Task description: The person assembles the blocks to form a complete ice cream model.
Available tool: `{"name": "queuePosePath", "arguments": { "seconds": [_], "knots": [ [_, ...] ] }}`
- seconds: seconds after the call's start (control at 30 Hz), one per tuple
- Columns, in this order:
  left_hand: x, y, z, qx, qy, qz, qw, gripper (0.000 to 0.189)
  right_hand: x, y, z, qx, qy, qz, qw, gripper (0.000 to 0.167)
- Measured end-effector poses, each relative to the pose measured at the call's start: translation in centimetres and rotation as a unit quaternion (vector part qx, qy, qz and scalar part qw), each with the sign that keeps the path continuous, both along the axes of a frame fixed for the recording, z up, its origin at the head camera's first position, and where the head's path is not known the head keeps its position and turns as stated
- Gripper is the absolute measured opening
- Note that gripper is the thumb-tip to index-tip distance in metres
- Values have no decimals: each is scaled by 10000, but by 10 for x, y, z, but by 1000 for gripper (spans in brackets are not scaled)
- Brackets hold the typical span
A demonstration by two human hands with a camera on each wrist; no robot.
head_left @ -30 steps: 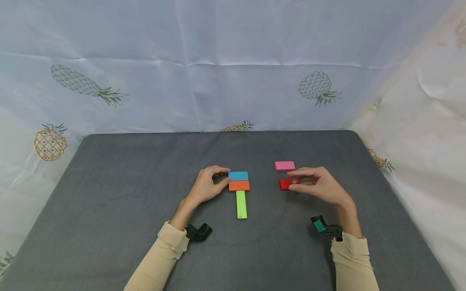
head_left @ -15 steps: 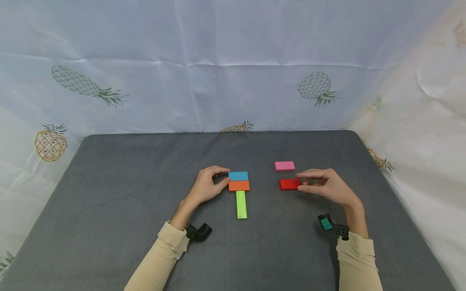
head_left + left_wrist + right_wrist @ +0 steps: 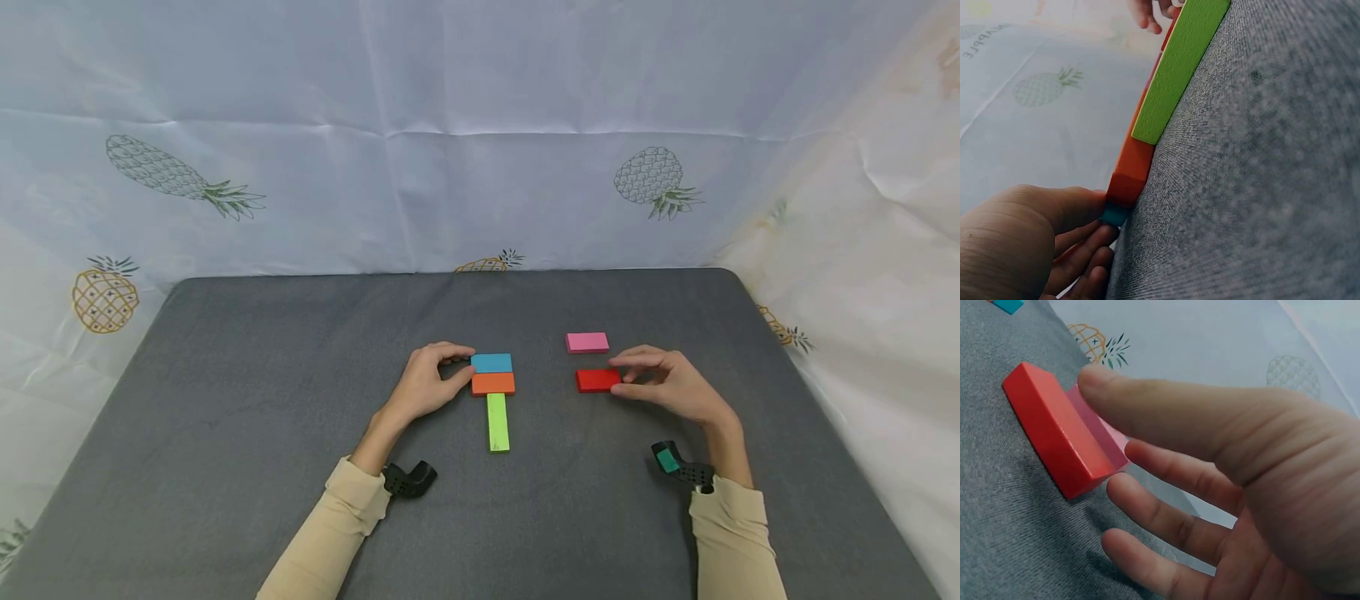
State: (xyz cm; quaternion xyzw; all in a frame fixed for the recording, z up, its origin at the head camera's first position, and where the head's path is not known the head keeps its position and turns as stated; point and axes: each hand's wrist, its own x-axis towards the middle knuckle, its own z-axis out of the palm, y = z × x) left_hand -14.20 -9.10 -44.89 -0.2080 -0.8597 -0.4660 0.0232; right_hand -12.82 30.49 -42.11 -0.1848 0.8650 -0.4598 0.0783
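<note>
In the head view, a blue block lies flush behind an orange block. A green block runs from the orange one toward the person. My left hand pinches the blue block's left end between thumb and fingers, as the left wrist view also shows. To the right, a red block lies flat on the cloth. My right hand is at its right end, thumb and fingers spread and relaxed. From the right wrist view, the fingers do not close around the red block; whether the thumb touches it I cannot tell.
A pink block lies just behind the red one, with a strip of cloth between them. Grey cloth covers the table. A pineapple-print curtain hangs along the back edge and sides. Each wrist wears a black camera mount.
My right hand has drawn back rightward from over the red block to its right end, then edged slightly left. The left hand and the blocks look unmoved.
</note>
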Motion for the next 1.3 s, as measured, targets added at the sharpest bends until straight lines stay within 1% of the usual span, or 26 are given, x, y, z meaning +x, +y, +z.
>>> {"name": "queuePosePath", "arguments": {
  "seconds": [0.27, 0.5, 0.67, 0.97, 1.07, 1.3],
  "knots": [
    [0, 0, -1, -13, 16, 3, 10000, 28, 0, -3, -2, 78, -150, -25, 9999, 40],
    [0, 0, -2, 6, 45, -12, 10000, 28, -1, -5, 0, 323, -408, -86, 9986, 44],
    [-1, 0, -1, 6, 56, -9, 10000, 28, -2, -6, 0, 473, -472, -162, 9976, 45],
    [0, 0, -2, 20, 86, -24, 10000, 27, -2, -11, -3, 627, -154, -166, 9978, 40],
    [0, 0, -1, 21, 84, -28, 10000, 27, -2, -12, -3, 684, -86, -109, 9976, 39],
    [-1, 0, -1, 15, 64, -31, 10000, 28, -2, -14, -2, 670, 196, -51, 9976, 34]
  ]
}}
